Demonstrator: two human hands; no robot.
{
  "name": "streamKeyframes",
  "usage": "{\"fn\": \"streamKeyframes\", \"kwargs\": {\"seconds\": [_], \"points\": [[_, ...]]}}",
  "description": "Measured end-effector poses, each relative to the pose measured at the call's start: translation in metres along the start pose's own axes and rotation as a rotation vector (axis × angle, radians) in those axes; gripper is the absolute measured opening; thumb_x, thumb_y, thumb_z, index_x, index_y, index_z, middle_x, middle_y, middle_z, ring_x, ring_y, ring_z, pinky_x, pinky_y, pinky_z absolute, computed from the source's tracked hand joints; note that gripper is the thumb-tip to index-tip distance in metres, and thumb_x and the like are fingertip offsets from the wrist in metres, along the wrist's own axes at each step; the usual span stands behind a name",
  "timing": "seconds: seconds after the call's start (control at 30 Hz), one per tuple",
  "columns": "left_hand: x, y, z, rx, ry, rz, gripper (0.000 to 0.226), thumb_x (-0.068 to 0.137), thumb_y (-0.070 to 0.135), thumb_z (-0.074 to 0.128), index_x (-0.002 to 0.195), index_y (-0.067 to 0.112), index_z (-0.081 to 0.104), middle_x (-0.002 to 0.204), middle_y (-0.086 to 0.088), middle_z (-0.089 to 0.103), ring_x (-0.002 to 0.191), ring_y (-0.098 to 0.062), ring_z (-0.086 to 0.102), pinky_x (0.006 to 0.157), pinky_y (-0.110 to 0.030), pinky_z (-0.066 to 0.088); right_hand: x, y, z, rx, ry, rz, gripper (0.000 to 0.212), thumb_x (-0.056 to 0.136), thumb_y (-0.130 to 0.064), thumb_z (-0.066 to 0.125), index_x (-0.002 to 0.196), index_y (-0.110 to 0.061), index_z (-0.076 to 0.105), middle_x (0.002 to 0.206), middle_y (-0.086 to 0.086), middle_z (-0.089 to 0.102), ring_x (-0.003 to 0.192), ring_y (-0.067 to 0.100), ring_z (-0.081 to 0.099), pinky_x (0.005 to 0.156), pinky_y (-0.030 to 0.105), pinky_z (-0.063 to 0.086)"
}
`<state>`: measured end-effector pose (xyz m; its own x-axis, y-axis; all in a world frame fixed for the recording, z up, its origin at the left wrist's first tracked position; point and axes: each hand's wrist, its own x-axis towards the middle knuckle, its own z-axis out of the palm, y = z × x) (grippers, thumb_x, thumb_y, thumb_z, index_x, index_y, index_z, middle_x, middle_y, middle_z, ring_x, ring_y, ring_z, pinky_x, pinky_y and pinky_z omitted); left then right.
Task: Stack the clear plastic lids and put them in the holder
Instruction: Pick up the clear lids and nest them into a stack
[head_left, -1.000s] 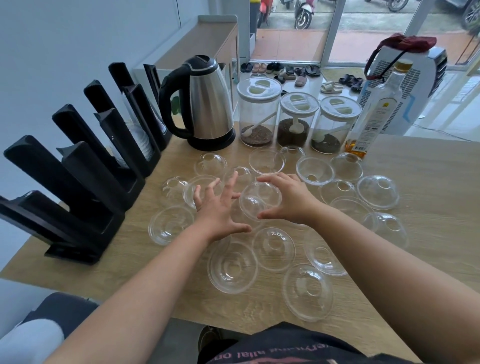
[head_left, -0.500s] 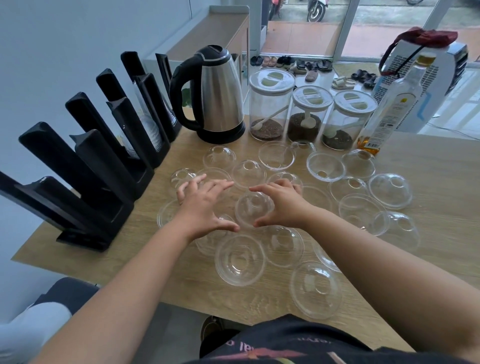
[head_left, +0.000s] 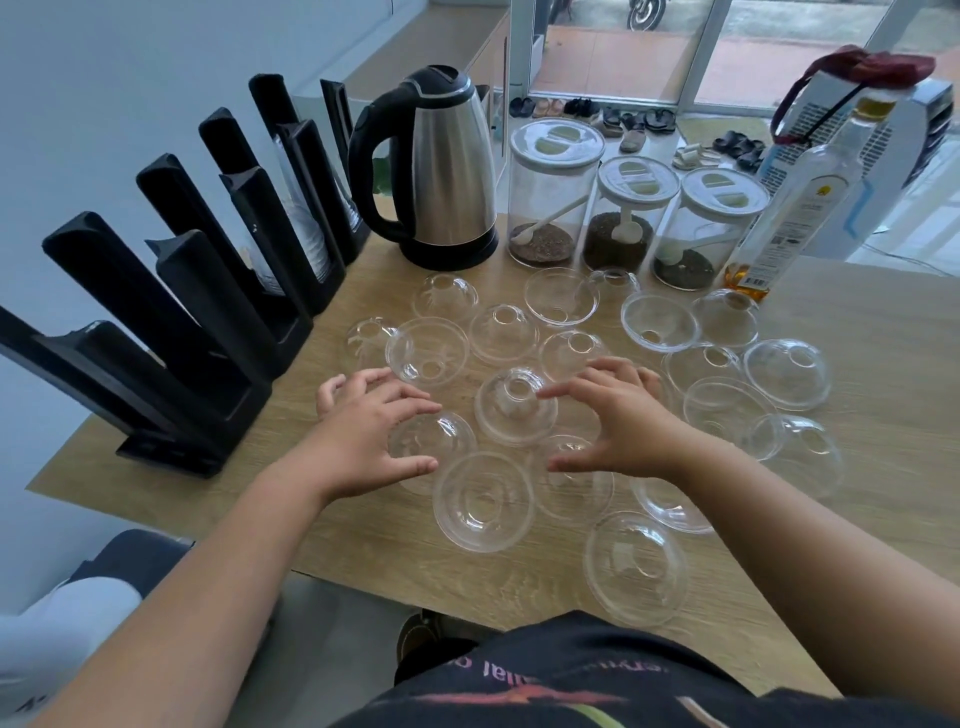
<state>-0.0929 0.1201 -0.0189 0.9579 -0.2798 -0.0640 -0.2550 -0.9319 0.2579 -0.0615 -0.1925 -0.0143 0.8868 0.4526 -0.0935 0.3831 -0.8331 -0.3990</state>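
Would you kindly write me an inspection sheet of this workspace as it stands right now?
Surface: wooden table, lids spread across its middle.
Job's things: clear dome lids lie loose, some dome up, some upside down; a small stack sits between the hands. Black holder stands at the table's left edge, with lids already in its far slots.
Clutter: kettle, three canisters, oil bottle.
Grippers: left hand and right hand spread over the lids, gripping nothing.
Cables: nothing seen.
Surroundings: glass door, shoes on the floor.
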Motion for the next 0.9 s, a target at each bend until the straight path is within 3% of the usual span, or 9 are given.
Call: {"fn": "streamKeyframes", "kwargs": {"seconds": [0.1, 0.23, 0.4, 0.7, 0.9], "points": [[0.002, 0.002, 0.001, 0.025, -0.030, 0.012, 0.066, 0.073, 0.073, 0.063, 0.134, 0.054, 0.047, 0.137, 0.034, 0.044, 0.147, -0.010, 0.013, 0.115, -0.043, -0.004, -0.016, -0.003, 0.006, -0.093, -0.059, -0.006, 0.077, 0.061, -0.079, 0.068, 0.129, -0.048, 0.051, 0.128, -0.025, 0.050, 0.143, 0.016, 0.014, 0.110, 0.039, -0.003], [0.005, 0.007, 0.004, 0.070, -0.053, -0.004, 0.060, 0.079, 0.070, 0.058, 0.136, 0.055, 0.044, 0.140, 0.029, 0.046, 0.147, -0.011, 0.014, 0.115, -0.044, -0.004, -0.027, -0.009, 0.017, -0.227, -0.136, -0.004, 0.089, 0.058, -0.086, 0.061, 0.136, -0.047, 0.044, 0.135, -0.021, 0.047, 0.148, 0.020, 0.007, 0.113, 0.046, -0.010], [0.004, 0.007, 0.005, 0.109, -0.078, 0.010, 0.068, 0.078, 0.072, 0.057, 0.141, 0.055, 0.037, 0.145, 0.026, 0.044, 0.149, -0.014, 0.011, 0.115, -0.047, -0.004, -0.029, -0.014, 0.025, -0.278, -0.135, 0.035, 0.091, 0.059, -0.082, 0.065, 0.139, -0.049, 0.037, 0.137, -0.019, 0.046, 0.149, 0.022, 0.003, 0.109, 0.046, -0.016], [0.006, 0.003, 0.006, 0.094, -0.073, 0.029, 0.084, 0.067, 0.072, 0.069, 0.141, 0.053, 0.035, 0.139, 0.022, 0.050, 0.147, -0.015, 0.014, 0.115, -0.046, -0.004, -0.032, -0.014, 0.001, -0.130, -0.045, 0.075, 0.086, 0.059, -0.071, 0.074, 0.135, -0.049, 0.040, 0.135, -0.025, 0.048, 0.147, 0.016, 0.005, 0.113, 0.045, -0.007], [0.008, -0.001, -0.005, 0.038, -0.008, 0.005, 0.085, 0.061, 0.086, 0.050, 0.138, 0.052, 0.039, 0.136, 0.020, 0.052, 0.144, -0.014, 0.022, 0.115, -0.044, 0.002, -0.022, -0.015, -0.024, 0.057, 0.026, 0.068, 0.085, 0.057, -0.059, 0.083, 0.132, -0.045, 0.045, 0.130, -0.027, 0.048, 0.141, 0.011, 0.018, 0.108, 0.031, 0.004]]}}
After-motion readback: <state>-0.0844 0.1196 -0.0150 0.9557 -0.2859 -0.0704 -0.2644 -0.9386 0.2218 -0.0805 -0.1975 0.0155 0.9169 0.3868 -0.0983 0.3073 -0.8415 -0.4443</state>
